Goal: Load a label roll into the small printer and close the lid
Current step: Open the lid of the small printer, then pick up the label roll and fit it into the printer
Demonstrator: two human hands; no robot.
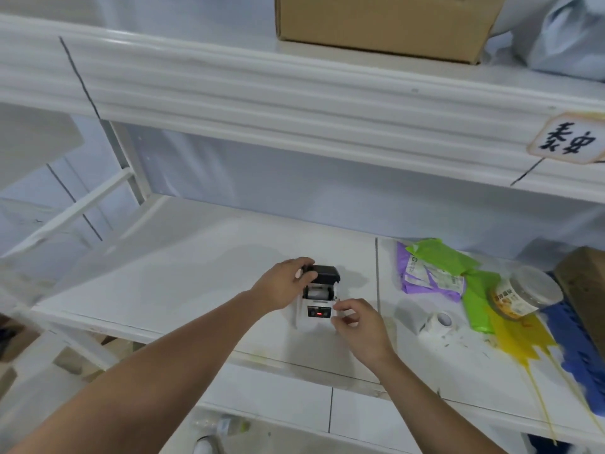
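A small white printer (pixel 317 314) stands on the white shelf (pixel 183 273), near its middle. Its black lid (pixel 326 273) is tipped up and back. A white label roll (pixel 317 293) lies in the open bay. My left hand (pixel 284 283) grips the lid's left edge with thumb and fingers. My right hand (pixel 355 322) is curled at the printer's front right corner, fingertips pinched against the body. A red light shows on the printer's front panel.
A second white label roll (pixel 440 321) lies on the shelf to the right. Farther right lie purple and green bags (pixel 435 273), a plastic jar (pixel 520 298), yellow and blue sheets. A cardboard box (pixel 383 24) sits on the upper shelf.
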